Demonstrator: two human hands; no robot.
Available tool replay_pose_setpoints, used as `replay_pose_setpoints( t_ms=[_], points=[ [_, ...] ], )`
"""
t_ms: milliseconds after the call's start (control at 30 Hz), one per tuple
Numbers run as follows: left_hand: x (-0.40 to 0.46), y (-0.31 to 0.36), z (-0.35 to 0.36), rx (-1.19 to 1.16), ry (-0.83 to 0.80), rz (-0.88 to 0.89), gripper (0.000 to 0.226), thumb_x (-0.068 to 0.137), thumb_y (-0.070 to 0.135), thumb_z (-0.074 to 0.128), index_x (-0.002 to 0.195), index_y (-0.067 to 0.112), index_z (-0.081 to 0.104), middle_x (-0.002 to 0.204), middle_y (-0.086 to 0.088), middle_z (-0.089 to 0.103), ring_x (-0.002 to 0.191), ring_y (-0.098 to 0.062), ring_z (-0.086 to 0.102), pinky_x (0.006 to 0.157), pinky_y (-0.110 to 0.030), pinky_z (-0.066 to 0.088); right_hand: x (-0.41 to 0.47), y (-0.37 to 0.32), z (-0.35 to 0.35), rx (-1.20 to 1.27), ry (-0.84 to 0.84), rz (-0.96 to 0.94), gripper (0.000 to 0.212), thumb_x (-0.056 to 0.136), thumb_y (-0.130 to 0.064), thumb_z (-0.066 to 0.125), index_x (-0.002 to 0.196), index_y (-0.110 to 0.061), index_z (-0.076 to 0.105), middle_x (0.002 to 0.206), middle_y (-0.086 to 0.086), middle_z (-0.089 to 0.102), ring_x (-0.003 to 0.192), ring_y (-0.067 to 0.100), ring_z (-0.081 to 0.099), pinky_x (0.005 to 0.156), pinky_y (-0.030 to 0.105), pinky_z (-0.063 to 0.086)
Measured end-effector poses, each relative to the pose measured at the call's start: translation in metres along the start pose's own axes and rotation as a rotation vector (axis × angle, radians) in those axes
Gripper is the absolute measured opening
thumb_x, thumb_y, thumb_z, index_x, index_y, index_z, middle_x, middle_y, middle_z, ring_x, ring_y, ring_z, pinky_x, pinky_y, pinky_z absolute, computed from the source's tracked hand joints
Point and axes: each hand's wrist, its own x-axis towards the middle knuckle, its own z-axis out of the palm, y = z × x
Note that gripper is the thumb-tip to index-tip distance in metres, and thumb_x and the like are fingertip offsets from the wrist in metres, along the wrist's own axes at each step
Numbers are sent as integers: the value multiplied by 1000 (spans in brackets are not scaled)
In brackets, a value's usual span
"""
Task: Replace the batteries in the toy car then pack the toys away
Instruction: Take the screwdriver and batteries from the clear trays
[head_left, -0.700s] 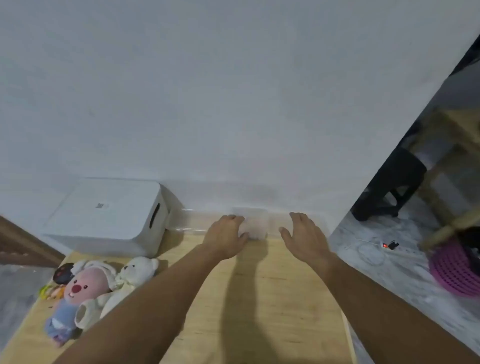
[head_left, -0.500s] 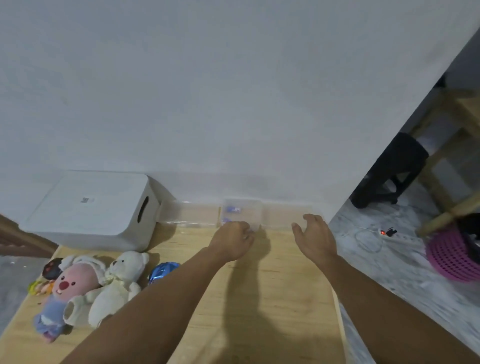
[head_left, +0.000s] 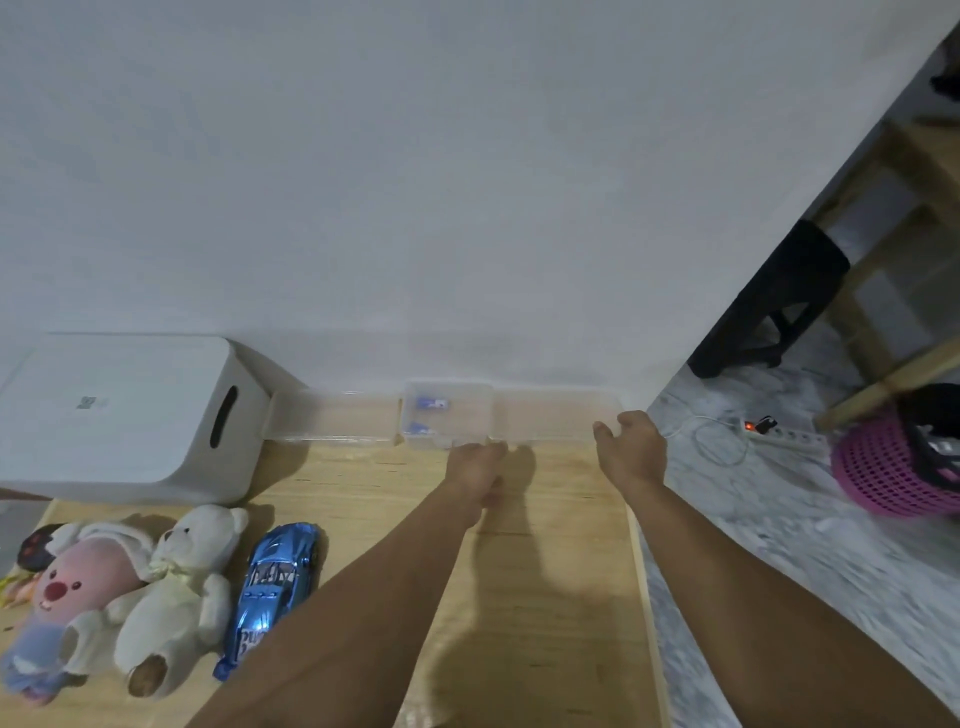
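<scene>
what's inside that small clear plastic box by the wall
Inside the small clear box two small blue items show through the plastic; too blurry to say what they are. The left hand covers its near edge, hiding anything there.

Your left hand (head_left: 475, 462) hides its own fingertips at the clear box (head_left: 449, 413) front, so grip unclear. Blue items (head_left: 431, 403) inside too blurry to identify. Toy car (head_left: 275, 582) tail covered by your forearm; pink plush (head_left: 62, 608) cut off at left edge.

Blue toy car (head_left: 278, 582); white bear (head_left: 179, 587); pink plush (head_left: 78, 587); white box (head_left: 119, 410).
</scene>
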Motion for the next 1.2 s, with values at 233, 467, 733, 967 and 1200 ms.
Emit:
replay_pose_setpoints(
  t_ms=[233, 467, 733, 967, 1200],
  points=[
    [11, 3, 16, -334, -8, -170, 24, 92, 23, 64, 107, 5, 57, 81, -10, 55, 55, -20, 52, 50, -31, 52, 16, -1, 7, 296, -74, 320, 47, 85, -25, 69, 118, 6, 57, 95, 12, 65, 94, 33, 66, 84, 49, 57],
    [26, 8, 36, -359, 52, -199, 34, 92, 27, 65, 115, 2, 61, 83, -8, 63, 59, -19, 57, 45, -29, 51, 19, -3, 5, 840, -205, 622, 39, 93, -5, 61, 126, 8, 45, 105, 24, 59, 91, 28, 64, 85, 42, 56],
    [32, 4, 43, -469, 108, -153, 32, 90, 20, 68, 112, -2, 60, 82, -11, 62, 67, -21, 62, 63, -37, 60, 21, 6, 12, 807, -142, 612, 24, 87, -11, 70, 96, 3, 53, 89, 17, 61, 73, 23, 65, 76, 40, 59],
    [22, 9, 48, -615, 74, -123, 14, 95, 10, 61, 93, -3, 55, 72, -11, 49, 61, -22, 56, 49, -30, 57, 21, 2, 6, 784, -97, 571, 27, 79, -12, 78, 93, 3, 60, 90, 18, 65, 62, 21, 63, 69, 41, 61],
    [18, 13, 41, -521, 43, -162, 27, 91, 28, 66, 100, 4, 57, 84, -8, 51, 66, -20, 53, 69, -38, 56, 15, -1, -1, 734, -89, 537, 27, 78, -16, 79, 81, -1, 58, 87, 17, 68, 70, 24, 70, 66, 41, 61]
  ],
)
